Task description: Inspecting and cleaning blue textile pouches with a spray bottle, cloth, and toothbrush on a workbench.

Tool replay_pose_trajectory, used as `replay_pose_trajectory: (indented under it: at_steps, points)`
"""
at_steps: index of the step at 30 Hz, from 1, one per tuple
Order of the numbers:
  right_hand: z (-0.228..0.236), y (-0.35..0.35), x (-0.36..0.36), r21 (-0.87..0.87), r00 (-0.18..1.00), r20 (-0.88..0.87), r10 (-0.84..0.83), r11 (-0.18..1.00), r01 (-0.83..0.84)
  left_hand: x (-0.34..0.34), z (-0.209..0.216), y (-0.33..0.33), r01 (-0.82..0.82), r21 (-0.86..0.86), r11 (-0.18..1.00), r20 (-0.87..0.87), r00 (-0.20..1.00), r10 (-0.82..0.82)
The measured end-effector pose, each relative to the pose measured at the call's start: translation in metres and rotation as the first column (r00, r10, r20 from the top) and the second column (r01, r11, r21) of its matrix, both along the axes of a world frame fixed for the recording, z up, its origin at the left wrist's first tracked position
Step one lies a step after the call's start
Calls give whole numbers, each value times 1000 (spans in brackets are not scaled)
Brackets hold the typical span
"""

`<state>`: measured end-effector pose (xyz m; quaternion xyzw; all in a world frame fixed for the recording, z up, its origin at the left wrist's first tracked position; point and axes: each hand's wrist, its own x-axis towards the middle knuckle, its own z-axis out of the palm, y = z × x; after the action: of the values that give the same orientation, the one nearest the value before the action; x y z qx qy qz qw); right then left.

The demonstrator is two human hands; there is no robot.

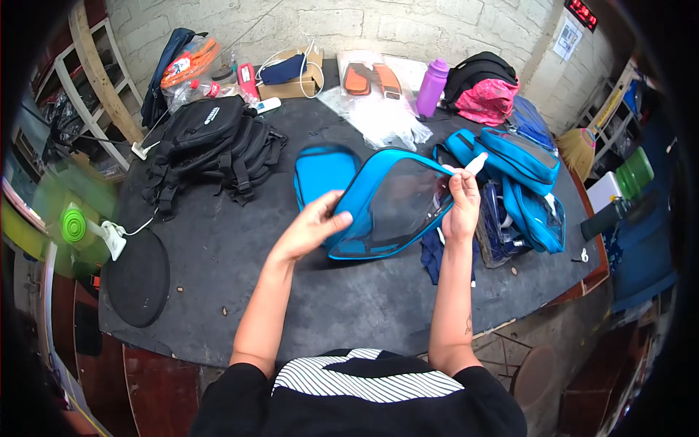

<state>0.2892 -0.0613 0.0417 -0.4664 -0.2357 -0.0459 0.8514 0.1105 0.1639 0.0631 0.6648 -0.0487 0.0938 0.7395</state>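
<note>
A blue fabric pouch (354,195) with a see-through plastic panel (408,193) is held tilted above the dark table, its rim facing me. My left hand (313,227) grips its left edge, thumb on the near face and fingers behind. At the pouch's right edge, my right hand (461,204) pinches the border with fingers curled. A small white object with a pinkish tip (477,163) sticks up from that hand; its kind is unclear. Behind the pouch, another blue piece (320,169) rests on the table, partly hidden.
Blue cases (520,160) are piled on the right, beside dark blue cloth (434,258). Black backpacks (211,146) lie to the left, near a green fan (73,222) and a round black pad (136,277). A purple bottle (432,89) and plastic sheets (378,116) occupy the back.
</note>
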Motion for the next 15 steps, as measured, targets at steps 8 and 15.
replay_pose_trajectory:
  at_steps: [8,15]
  points:
    - [-31,2,-16,-133,745,-534,401,830,-542,11,-14,-1,-326,-324,888,-77,945,318]
    - [-51,9,-37,390,491,-451,745,660,-643,14,-49,53,-164,-950,267,-211,965,-157]
